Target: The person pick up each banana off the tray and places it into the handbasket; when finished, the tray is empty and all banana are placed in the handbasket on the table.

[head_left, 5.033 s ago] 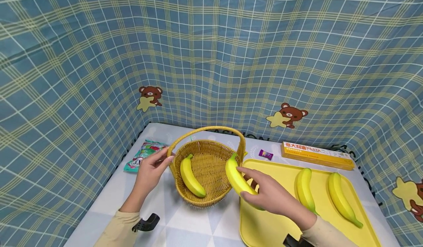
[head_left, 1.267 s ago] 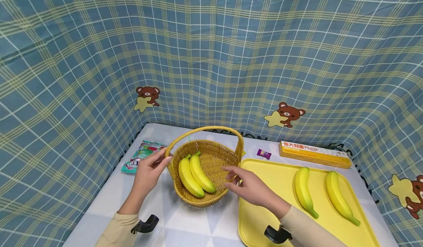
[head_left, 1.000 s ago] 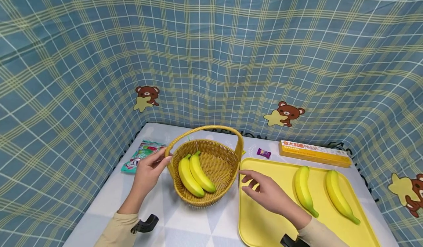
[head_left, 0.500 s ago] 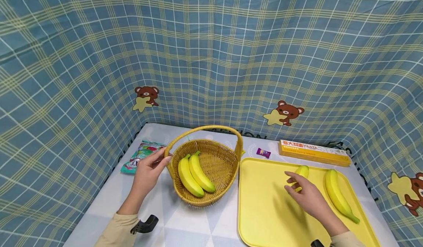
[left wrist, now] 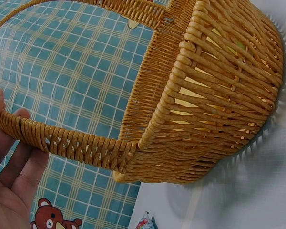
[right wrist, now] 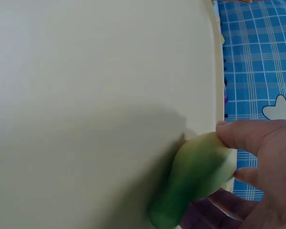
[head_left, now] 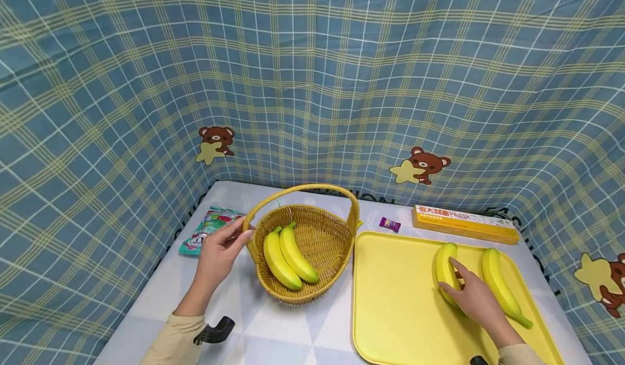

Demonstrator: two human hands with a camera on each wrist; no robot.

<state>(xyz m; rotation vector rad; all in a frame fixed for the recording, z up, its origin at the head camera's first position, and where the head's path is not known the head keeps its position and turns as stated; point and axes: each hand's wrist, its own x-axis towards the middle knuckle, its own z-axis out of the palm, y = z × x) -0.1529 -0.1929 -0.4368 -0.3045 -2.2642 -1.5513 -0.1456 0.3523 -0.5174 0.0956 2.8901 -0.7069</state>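
Note:
My left hand (head_left: 219, 251) grips the left side of the arched handle (left wrist: 81, 143) of a wicker basket (head_left: 324, 251). Two bananas (head_left: 299, 259) lie side by side in the basket's left half. Over the yellow tray (head_left: 390, 294), my right hand (head_left: 476, 294) pinches a banana (head_left: 444, 264) between thumb and fingers. In the right wrist view the thumb lies on one side of that banana (right wrist: 195, 171) and the fingers on the other. Just right of this hand, another banana (head_left: 500, 289) rests on the tray.
Behind the tray stand a pasta box (head_left: 466, 225) and a small purple packet (head_left: 389, 224). A teal snack bag (head_left: 210, 229) lies left of the basket, partly behind my left hand. A plaid curtain (head_left: 303, 83) with printed bears encloses the table's back and sides.
A second banana went into the basket from my right hand, which let go, moved right over the tray and took hold of another banana. My left hand stayed at the handle.

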